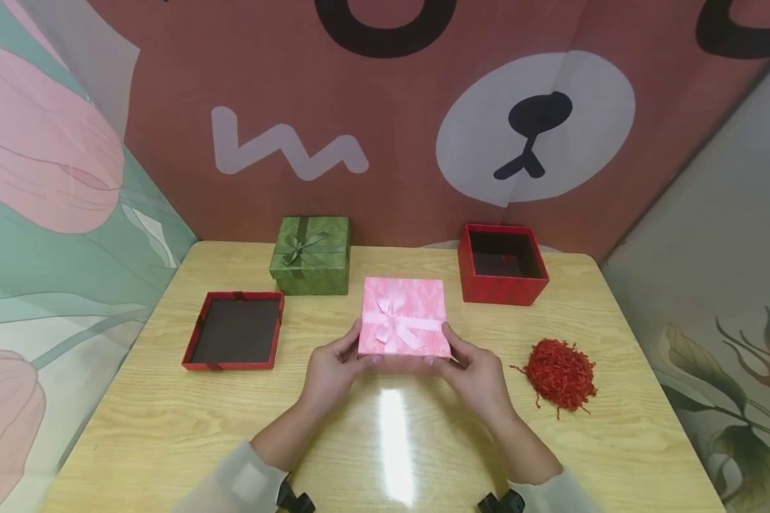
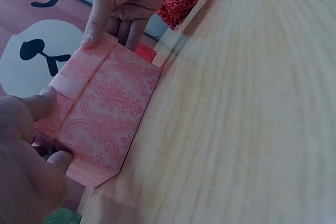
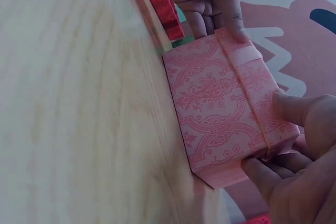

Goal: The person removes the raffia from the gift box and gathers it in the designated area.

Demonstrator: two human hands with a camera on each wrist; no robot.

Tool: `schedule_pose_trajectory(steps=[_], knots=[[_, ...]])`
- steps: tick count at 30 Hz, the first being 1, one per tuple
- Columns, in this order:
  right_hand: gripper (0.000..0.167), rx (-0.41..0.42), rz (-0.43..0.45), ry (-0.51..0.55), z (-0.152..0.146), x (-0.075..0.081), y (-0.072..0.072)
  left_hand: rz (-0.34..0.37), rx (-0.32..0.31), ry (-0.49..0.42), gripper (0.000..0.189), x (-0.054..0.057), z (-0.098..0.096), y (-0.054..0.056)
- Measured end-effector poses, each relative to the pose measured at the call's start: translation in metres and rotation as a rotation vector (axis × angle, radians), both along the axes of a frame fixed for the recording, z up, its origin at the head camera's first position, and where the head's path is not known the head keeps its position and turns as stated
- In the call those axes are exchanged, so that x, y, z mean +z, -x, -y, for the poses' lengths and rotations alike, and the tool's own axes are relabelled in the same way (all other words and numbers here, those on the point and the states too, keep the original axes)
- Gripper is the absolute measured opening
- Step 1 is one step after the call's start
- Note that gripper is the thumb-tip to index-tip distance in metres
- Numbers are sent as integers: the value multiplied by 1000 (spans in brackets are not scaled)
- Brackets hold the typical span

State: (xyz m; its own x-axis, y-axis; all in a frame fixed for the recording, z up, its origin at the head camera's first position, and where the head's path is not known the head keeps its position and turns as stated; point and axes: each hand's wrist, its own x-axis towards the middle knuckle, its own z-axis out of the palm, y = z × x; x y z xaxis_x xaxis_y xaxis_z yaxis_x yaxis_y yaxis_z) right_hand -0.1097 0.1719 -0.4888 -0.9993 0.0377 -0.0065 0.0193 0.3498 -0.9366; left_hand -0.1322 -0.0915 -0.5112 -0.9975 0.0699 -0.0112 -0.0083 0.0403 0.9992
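A pink gift box [image 1: 417, 299] with a pale pink ribbon bow on its lid sits at mid-table, between both hands. My left hand [image 1: 330, 367] grips its left side, thumb against the lid's front face. Holding the right side the same way is my right hand [image 1: 478, 370]. The wrist views show the patterned front of the box [image 2: 113, 100], the lid's rim overlapping the base and the lower edge close to the tabletop. In the right wrist view, fingers of the right hand [image 3: 304, 166] curl round the side wall.
A green gift box [image 1: 311, 274] with a bow stands behind left, and a red lid [image 1: 234, 331] lies upturned at left. Behind right is an uncovered red box [image 1: 503, 288] with a dark inside. Red shredded paper [image 1: 560, 374] lies heaped at right on the wooden table [image 1: 167, 442].
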Motion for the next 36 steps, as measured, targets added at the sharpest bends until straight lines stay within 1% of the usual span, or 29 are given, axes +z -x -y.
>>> schedule_pose_trajectory(steps=[4, 7, 12, 16, 20, 26, 30, 36], knots=[[64, -5, -28, 14, 1, 0, -7, -14, -14, -37, 71, 2, 0, -6], [63, -6, -71, -5, 3, -1, -10, -25, -11, -46, 71, 3, -1, -9], [65, -16, -114, -40, 3, -4, -11, -46, -3, -16, 70, 3, -3, -10], [66, -8, -131, -39, 3, -6, -10, -63, 4, 2, 69, 3, -4, -10], [66, -8, -140, -54, 2, -6, -9, -74, 0, 15, 69, 6, -6, -9], [67, -7, -165, -89, -1, 3, -7, -81, -10, 25, 71, 14, -8, -6], [66, 2, -203, -68, -2, 9, -6, -85, -8, 29, 71, 18, -9, -5], [64, -2, -232, -49, -1, 12, -6, -105, -6, 11, 71, 21, -10, -4]])
